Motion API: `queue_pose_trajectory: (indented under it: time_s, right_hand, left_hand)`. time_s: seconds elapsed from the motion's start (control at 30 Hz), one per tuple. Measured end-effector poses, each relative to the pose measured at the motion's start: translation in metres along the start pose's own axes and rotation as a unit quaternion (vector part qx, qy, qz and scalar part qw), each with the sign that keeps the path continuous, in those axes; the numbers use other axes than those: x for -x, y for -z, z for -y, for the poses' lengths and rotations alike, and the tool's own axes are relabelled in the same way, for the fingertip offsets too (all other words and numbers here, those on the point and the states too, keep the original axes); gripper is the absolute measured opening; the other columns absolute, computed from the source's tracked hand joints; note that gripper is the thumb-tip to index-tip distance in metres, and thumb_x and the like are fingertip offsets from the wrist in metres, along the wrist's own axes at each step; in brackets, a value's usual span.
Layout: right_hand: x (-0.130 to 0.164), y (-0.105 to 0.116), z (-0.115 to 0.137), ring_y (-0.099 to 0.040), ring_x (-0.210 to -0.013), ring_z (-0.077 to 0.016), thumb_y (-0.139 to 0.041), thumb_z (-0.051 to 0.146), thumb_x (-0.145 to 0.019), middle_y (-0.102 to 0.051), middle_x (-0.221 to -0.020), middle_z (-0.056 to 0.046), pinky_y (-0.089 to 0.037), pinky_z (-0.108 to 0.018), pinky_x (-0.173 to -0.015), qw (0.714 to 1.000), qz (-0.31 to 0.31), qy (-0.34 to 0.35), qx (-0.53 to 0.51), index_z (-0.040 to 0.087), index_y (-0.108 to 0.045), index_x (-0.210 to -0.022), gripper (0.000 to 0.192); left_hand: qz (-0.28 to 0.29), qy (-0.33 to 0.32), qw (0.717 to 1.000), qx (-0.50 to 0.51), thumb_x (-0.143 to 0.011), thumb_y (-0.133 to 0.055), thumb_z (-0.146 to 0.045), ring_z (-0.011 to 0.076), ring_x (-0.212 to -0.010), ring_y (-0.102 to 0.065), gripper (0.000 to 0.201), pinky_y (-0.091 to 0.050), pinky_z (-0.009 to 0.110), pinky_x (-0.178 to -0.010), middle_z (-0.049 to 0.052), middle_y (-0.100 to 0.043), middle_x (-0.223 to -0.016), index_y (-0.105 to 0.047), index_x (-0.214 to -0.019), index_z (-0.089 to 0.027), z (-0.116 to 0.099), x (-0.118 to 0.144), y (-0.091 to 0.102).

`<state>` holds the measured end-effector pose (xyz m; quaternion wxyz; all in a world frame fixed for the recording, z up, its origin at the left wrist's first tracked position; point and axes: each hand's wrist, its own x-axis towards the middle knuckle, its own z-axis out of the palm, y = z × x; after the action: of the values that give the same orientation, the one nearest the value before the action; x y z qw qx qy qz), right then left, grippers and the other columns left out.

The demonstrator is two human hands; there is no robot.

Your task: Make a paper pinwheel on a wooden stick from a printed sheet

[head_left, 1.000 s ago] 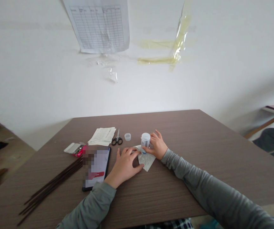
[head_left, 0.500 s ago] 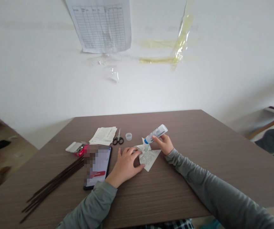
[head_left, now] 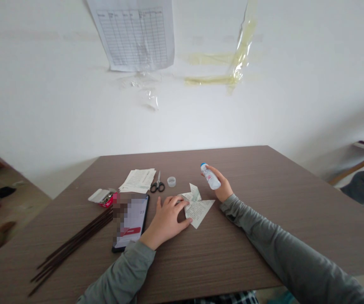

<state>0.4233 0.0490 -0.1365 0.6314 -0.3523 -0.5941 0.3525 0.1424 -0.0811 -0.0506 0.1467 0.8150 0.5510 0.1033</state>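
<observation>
A piece of printed paper folded into a pinwheel-like shape (head_left: 199, 212) lies on the table, its pointed flaps spread out. My left hand (head_left: 168, 218) rests over its left side with the fingers apart, the fingertips and thumb touching the paper's edge and hiding part of it. Up and to the right, my right hand (head_left: 224, 188) grips a white glue bottle (head_left: 210, 176) above the table. The bottle tilts with its blue tip pointing up and away to the left, apart from the paper.
Behind my left hand are scissors (head_left: 158, 185), a roll of clear tape (head_left: 171, 182) and a stack of printed paper sheets (head_left: 137, 180). Farther left lie a phone (head_left: 134, 223), a small open red-and-white box (head_left: 103, 197) and several thin dark sticks (head_left: 74, 244). A wall (head_left: 194, 122) stands behind the table.
My right hand has lifted the glue bottle off the paper and turned it, so the blue tip now points up instead of down. My left hand has stayed in place.
</observation>
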Motion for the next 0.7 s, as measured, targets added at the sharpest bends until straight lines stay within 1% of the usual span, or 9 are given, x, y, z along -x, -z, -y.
queue_pose_trajectory:
  time_s: [0.07,0.17,0.27,0.33,0.47,0.53,0.6,0.7]
  right_hand:
    - [-0.003,0.003,-0.006,-0.091,-0.144,-0.0402,-0.096,0.043,-0.092,-0.096,-0.149,-0.014,-0.070,-0.062,-0.136,1.000,0.000,-0.012,0.005,0.032,-0.089,-0.158,0.067]
    - [-0.008,0.007,-0.013,-0.091,-0.134,-0.0376,-0.095,0.042,-0.090,-0.094,-0.146,-0.013,-0.073,-0.060,-0.129,1.000,-0.005,-0.029,0.000,0.032,-0.087,-0.158,0.069]
    - [-0.011,0.007,-0.015,-0.089,-0.125,-0.0353,-0.095,0.047,-0.091,-0.092,-0.146,-0.012,-0.075,-0.058,-0.124,1.000,-0.021,-0.019,0.004,0.033,-0.086,-0.157,0.068]
    - [-0.010,0.006,-0.012,-0.088,-0.123,-0.0348,-0.092,0.051,-0.095,-0.091,-0.145,-0.012,-0.075,-0.058,-0.123,0.999,-0.028,-0.004,0.017,0.034,-0.088,-0.156,0.064]
    - [-0.007,0.004,0.002,-0.084,-0.140,-0.0387,-0.086,0.056,-0.105,-0.088,-0.150,-0.014,-0.073,-0.061,-0.128,0.995,-0.036,0.047,0.081,0.034,-0.094,-0.149,0.050]
    - [-0.005,0.004,0.011,-0.082,-0.146,-0.0402,-0.084,0.055,-0.109,-0.088,-0.150,-0.014,-0.070,-0.062,-0.133,0.990,-0.026,0.061,0.124,0.035,-0.098,-0.143,0.042]
    - [-0.003,0.004,0.017,-0.082,-0.148,-0.0407,-0.081,0.051,-0.111,-0.088,-0.149,-0.013,-0.068,-0.063,-0.136,0.986,-0.009,0.064,0.151,0.038,-0.100,-0.138,0.035]
    - [-0.002,0.004,0.021,-0.083,-0.146,-0.0412,-0.080,0.044,-0.109,-0.089,-0.148,-0.012,-0.068,-0.063,-0.133,0.984,0.017,0.066,0.165,0.038,-0.100,-0.126,0.027]
  left_hand:
    - [0.001,0.000,1.000,0.002,-0.108,-0.099,-0.041,0.0525,-0.176,-0.068,0.056,-0.029,0.098,-0.156,0.015,-0.082,-0.180,-0.091,-0.164,-0.037,0.001,0.000,0.000]
    - [0.002,-0.005,1.000,0.003,-0.109,-0.098,-0.040,0.0538,-0.176,-0.067,0.057,-0.029,0.101,-0.154,0.016,-0.082,-0.180,-0.091,-0.165,-0.036,0.001,0.000,0.000]
    - [0.008,-0.005,1.000,-0.004,-0.110,-0.096,-0.039,0.0538,-0.178,-0.066,0.058,-0.028,0.101,-0.155,0.017,-0.081,-0.182,-0.090,-0.167,-0.034,0.001,-0.001,0.000]
    - [0.014,-0.001,1.000,-0.008,-0.111,-0.095,-0.039,0.0536,-0.179,-0.065,0.058,-0.027,0.100,-0.155,0.018,-0.080,-0.184,-0.089,-0.169,-0.034,0.000,-0.001,0.001]
    - [0.018,-0.001,1.000,-0.006,-0.112,-0.094,-0.040,0.0536,-0.179,-0.065,0.061,-0.027,0.100,-0.155,0.017,-0.080,-0.184,-0.088,-0.172,-0.035,-0.001,0.000,0.004]
    - [0.016,-0.003,1.000,-0.003,-0.111,-0.095,-0.041,0.0536,-0.179,-0.065,0.062,-0.028,0.100,-0.155,0.017,-0.080,-0.184,-0.087,-0.173,-0.036,-0.001,0.000,0.005]
    - [0.014,-0.005,1.000,-0.002,-0.111,-0.095,-0.042,0.0534,-0.179,-0.065,0.062,-0.028,0.100,-0.155,0.016,-0.080,-0.184,-0.087,-0.173,-0.038,-0.001,0.000,0.004]
    - [0.013,-0.005,1.000,-0.005,-0.112,-0.095,-0.041,0.0526,-0.179,-0.065,0.062,-0.026,0.099,-0.156,0.016,-0.079,-0.184,-0.086,-0.173,-0.038,0.001,0.000,0.002]
